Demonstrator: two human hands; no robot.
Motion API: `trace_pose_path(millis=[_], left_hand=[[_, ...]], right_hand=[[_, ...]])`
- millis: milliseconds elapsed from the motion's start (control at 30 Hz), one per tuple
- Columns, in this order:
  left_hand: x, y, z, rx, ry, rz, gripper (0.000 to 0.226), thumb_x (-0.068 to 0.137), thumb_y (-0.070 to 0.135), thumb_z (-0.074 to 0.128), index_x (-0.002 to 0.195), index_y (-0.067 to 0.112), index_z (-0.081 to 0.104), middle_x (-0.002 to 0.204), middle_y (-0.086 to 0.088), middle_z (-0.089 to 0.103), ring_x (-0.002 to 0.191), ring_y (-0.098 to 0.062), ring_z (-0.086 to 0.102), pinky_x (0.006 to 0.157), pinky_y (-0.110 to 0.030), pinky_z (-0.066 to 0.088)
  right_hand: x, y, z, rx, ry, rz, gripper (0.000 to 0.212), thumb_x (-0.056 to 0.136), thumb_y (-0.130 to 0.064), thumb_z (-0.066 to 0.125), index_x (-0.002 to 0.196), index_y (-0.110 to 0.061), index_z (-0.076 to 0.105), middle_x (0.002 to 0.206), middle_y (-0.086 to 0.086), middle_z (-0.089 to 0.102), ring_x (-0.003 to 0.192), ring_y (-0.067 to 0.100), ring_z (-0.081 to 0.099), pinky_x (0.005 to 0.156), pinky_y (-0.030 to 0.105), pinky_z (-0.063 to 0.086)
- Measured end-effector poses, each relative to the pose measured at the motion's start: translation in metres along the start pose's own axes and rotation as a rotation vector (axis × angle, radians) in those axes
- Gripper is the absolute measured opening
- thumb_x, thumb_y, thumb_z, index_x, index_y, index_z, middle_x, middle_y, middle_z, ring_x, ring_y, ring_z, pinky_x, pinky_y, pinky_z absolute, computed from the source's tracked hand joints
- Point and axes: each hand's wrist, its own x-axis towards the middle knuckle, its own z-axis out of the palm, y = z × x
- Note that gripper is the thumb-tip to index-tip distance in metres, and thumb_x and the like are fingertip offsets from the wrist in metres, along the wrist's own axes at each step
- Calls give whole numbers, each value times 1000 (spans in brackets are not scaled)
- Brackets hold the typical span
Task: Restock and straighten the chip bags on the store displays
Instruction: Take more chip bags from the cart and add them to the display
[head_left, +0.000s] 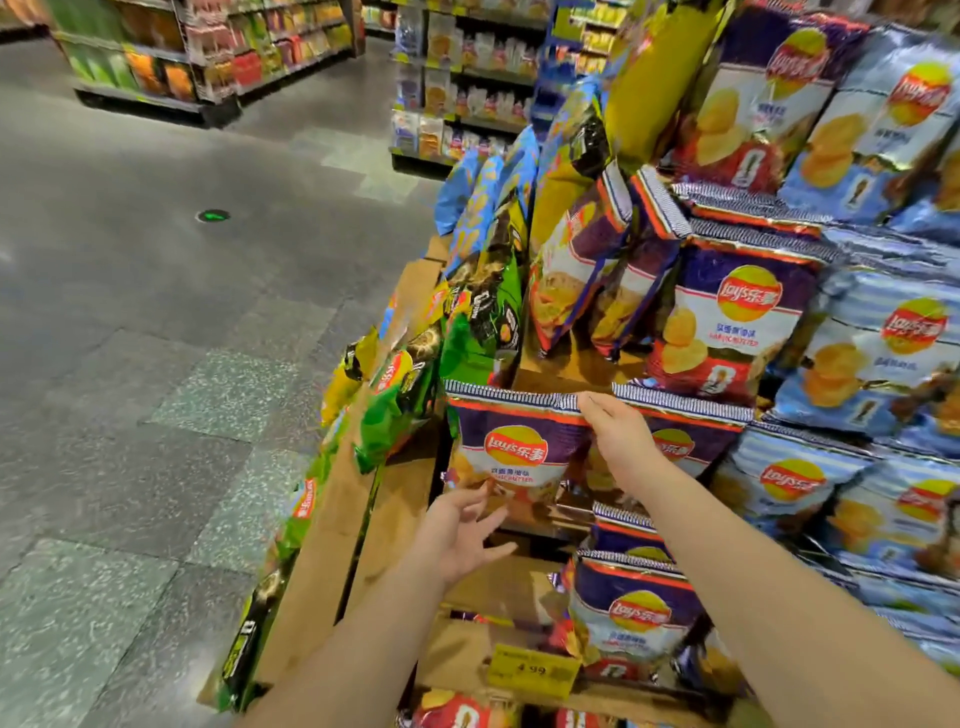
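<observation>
Two bare hands are seen at a tiered wooden display (322, 540) stacked with chip bags. A purple chip bag (511, 452) stands upright on the middle tier, at its left end, and is pinched at its striped top seal by the right hand (621, 434) — thumb and fingers closed on the seal's right corner. The left hand (460, 525) is held just below the bag's lower edge, fingers spread and relaxed, nothing gripped; whether the fingertips touch the bag cannot be told. A second purple bag (691, 431) sits just beside the held one on the right, partly covered by the right wrist. More purple bags (737, 317) stand on the tier above, another purple one (639, 608) on the tier below. Light-blue bags (883, 343) fill the right side; green bags (415, 395) hang along the display's left face. A yellow price tag (532, 670) is fixed on the lower shelf edge. Grey floor tiles (156, 312) and blurred store shelves (208, 52) lie beyond.
</observation>
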Motion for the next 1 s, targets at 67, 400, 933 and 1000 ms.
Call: trace_pose_path(millis=[67, 400, 933, 1000], left_hand=[[3, -2, 1, 6, -6, -7, 31, 94, 2, 45, 111, 27, 55, 126, -6, 57, 128, -33, 45, 103, -66, 27], [12, -2, 7, 74, 6, -8, 45, 95, 4, 48, 133, 27, 42, 137, -5, 52, 126, -33, 47, 103, -66, 29], [-11, 1, -27, 161, 123, -12, 49, 102, 20, 38, 149, 26, 25, 151, -3, 36, 134, -31, 40, 110, -60, 21], [-11, 0, -29, 159, 137, -21, 50, 102, 20, 39, 149, 26, 25, 150, -3, 37, 133, -32, 40, 110, -59, 22]], right_hand=[[3, -1, -8, -317, 74, -144, 33, 102, -26, 41, 125, -10, 58, 120, 2, 55, 108, 12, 47, 88, 22, 35], [7, -3, -4, -1082, 267, -489, 30, 99, -13, 44, 120, -18, 64, 120, -1, 62, 118, 21, 46, 98, 34, 25], [27, -22, 8, -1186, 295, -638, 31, 66, 17, 64, 92, 4, 72, 76, 18, 64, 79, 40, 55, 63, 40, 44], [27, -24, 9, -1200, 286, -592, 36, 81, 11, 52, 112, 1, 66, 99, 17, 64, 98, 38, 49, 76, 41, 40]])
